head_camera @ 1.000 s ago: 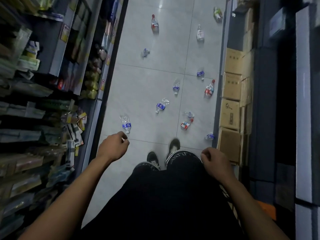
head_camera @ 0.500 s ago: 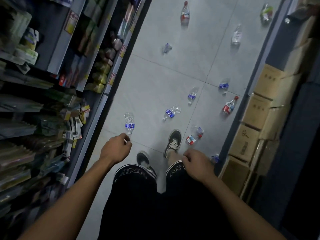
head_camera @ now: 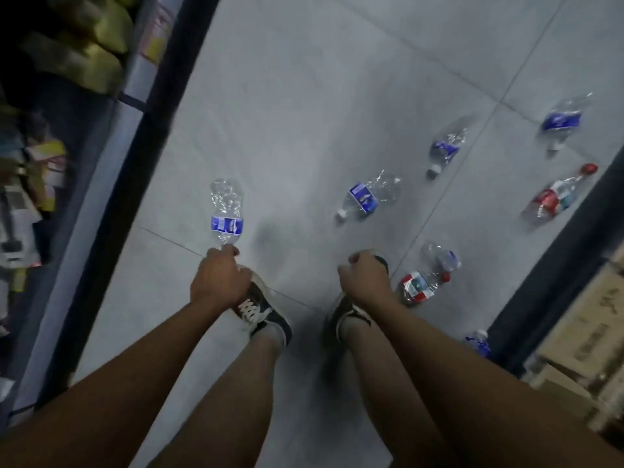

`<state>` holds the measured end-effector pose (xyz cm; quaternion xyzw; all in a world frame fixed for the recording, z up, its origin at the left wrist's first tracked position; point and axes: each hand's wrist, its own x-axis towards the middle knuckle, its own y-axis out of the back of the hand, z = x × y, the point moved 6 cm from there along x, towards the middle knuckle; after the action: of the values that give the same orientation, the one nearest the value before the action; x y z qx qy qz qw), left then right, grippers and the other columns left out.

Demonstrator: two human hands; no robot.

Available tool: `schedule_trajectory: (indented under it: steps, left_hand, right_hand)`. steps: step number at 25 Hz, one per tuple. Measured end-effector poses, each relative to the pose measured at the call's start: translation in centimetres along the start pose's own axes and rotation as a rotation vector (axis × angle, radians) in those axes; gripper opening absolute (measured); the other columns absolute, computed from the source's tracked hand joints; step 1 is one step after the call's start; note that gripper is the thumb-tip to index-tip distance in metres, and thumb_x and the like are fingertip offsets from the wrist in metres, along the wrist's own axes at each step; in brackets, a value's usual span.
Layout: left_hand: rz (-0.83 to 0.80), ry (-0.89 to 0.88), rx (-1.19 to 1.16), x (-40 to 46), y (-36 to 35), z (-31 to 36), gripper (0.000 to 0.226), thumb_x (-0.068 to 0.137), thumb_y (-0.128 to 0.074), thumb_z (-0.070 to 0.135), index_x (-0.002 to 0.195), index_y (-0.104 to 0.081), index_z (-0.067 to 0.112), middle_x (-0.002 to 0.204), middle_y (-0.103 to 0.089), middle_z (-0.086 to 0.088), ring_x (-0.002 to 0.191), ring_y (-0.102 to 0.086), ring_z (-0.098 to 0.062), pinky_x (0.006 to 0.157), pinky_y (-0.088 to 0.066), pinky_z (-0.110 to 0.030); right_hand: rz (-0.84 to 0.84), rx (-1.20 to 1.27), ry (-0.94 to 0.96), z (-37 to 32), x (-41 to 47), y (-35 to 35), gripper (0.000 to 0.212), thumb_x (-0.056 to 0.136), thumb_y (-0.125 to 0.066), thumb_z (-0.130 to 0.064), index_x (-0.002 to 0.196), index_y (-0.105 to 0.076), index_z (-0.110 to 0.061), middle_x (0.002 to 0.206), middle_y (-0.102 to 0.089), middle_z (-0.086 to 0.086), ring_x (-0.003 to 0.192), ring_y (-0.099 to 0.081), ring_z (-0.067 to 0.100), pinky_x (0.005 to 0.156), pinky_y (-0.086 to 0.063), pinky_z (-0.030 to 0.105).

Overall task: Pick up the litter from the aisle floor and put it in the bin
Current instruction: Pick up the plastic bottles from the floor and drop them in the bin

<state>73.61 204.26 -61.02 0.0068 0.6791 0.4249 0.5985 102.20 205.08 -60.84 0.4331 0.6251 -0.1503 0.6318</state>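
Several crushed plastic bottles lie on the grey tiled aisle floor. The nearest blue-label bottle lies just ahead of my left hand, whose curled fingers cover its neck end; contact cannot be told. My right hand is a loose fist holding nothing, above my right shoe and beside a red-label bottle. More blue-label bottles lie ahead: one in the middle, another further on and a third at the far right. A second red-label bottle lies by the right edge. No bin is in view.
Stocked shelving runs along the left of the aisle. Cardboard boxes stand at the right, with a small blue-label bottle against them. My two shoes stand on the tiles below my hands.
I have bent down and forward, so the floor is much closer. Both hands have dropped toward the floor; the left one has reached the neck of the nearest blue-label bottle.
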Motion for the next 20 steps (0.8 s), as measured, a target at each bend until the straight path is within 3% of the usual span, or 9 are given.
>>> schedule_trajectory:
  steps: [3, 5, 7, 9, 11, 13, 15, 17, 20]
  left_hand:
    - [0.129, 0.020, 0.017, 10.0, -5.8, -2.6, 0.075, 0.086, -0.072, 0.035, 0.144, -0.036, 0.004, 0.142, -0.039, -0.027, 0.131, -0.037, -0.044, 0.102, -0.043, -0.057]
    - [0.207, 0.065, 0.002, 15.3, -8.3, -4.1, 0.105, 0.079, -0.077, 0.048, 0.155, -0.017, 0.007, 0.155, -0.024, -0.028, 0.143, -0.021, -0.043, 0.108, -0.036, -0.062]
    - [0.257, 0.127, -0.038, 19.5, -10.2, -5.6, 0.120, 0.075, -0.076, 0.060, 0.158, -0.002, 0.014, 0.161, -0.014, -0.025, 0.148, -0.013, -0.041, 0.112, -0.029, -0.064]
    - [0.294, 0.143, -0.064, 22.0, -11.2, -6.1, 0.114, 0.080, -0.073, 0.057, 0.158, -0.002, 0.016, 0.158, -0.019, -0.024, 0.144, -0.022, -0.044, 0.108, -0.034, -0.064]
    - [0.356, 0.112, -0.052, 23.1, -11.2, -5.9, 0.099, 0.084, -0.071, 0.045, 0.155, -0.011, 0.012, 0.147, -0.032, -0.024, 0.134, -0.036, -0.045, 0.098, -0.042, -0.060]
    - [0.371, 0.101, -0.037, 23.0, -11.2, -5.5, 0.099, 0.079, -0.075, 0.041, 0.153, -0.018, 0.008, 0.141, -0.038, -0.023, 0.129, -0.039, -0.043, 0.096, -0.044, -0.057]
    - [0.343, 0.116, -0.027, 21.7, -10.9, -5.3, 0.102, 0.072, -0.078, 0.042, 0.151, -0.025, 0.004, 0.139, -0.041, -0.023, 0.128, -0.040, -0.042, 0.098, -0.042, -0.056]
    - [0.309, 0.094, 0.003, 18.6, -9.9, -4.6, 0.098, 0.069, -0.075, 0.045, 0.147, -0.034, 0.003, 0.134, -0.046, -0.024, 0.124, -0.042, -0.043, 0.100, -0.041, -0.055]
    - [0.214, 0.064, -0.004, 11.4, -7.1, -2.5, 0.090, 0.072, -0.070, 0.047, 0.146, -0.037, 0.008, 0.129, -0.054, -0.020, 0.120, -0.047, -0.040, 0.097, -0.042, -0.050]
  right_hand:
    - [0.177, 0.234, -0.145, 0.6, 11.2, -3.0, 0.048, 0.098, -0.059, -0.034, 0.137, -0.044, -0.012, 0.129, -0.061, 0.014, 0.107, -0.061, 0.031, 0.095, -0.054, 0.046]
    - [0.302, 0.418, -0.234, 1.1, 17.3, -3.9, 0.063, 0.093, -0.068, -0.043, 0.138, -0.038, -0.011, 0.136, -0.058, 0.015, 0.113, -0.061, 0.033, 0.100, -0.052, 0.048]
    - [0.412, 0.575, -0.329, 1.4, 22.4, -4.4, 0.083, 0.086, -0.075, -0.052, 0.143, -0.032, -0.009, 0.143, -0.052, 0.016, 0.125, -0.057, 0.036, 0.107, -0.047, 0.045]
    - [0.485, 0.682, -0.403, 1.2, 26.0, -4.4, 0.093, 0.083, -0.078, -0.054, 0.147, -0.028, -0.007, 0.147, -0.047, 0.016, 0.130, -0.053, 0.035, 0.107, -0.042, 0.038]
    - [0.537, 0.718, -0.433, 0.8, 28.3, -4.1, 0.095, 0.080, -0.081, -0.051, 0.146, -0.028, -0.007, 0.146, -0.047, 0.015, 0.127, -0.054, 0.032, 0.104, -0.041, 0.034]
    - [0.535, 0.703, -0.432, 0.7, 29.0, -4.4, 0.098, 0.072, -0.089, -0.046, 0.144, -0.034, -0.008, 0.144, -0.050, 0.012, 0.124, -0.057, 0.030, 0.103, -0.044, 0.034]
    - [0.510, 0.619, -0.392, 0.8, 27.9, -4.6, 0.095, 0.060, -0.092, -0.046, 0.136, -0.047, -0.013, 0.133, -0.059, 0.010, 0.114, -0.063, 0.029, 0.102, -0.052, 0.039]
    - [0.467, 0.469, -0.275, 0.4, 24.7, -4.0, 0.081, 0.054, -0.089, -0.046, 0.122, -0.054, -0.019, 0.117, -0.062, 0.007, 0.099, -0.066, 0.027, 0.092, -0.058, 0.044]
    - [0.371, 0.155, -0.045, -0.1, 16.2, -2.3, 0.065, 0.071, -0.086, -0.040, 0.120, -0.048, -0.020, 0.107, -0.057, 0.003, 0.091, -0.062, 0.023, 0.074, -0.054, 0.038]
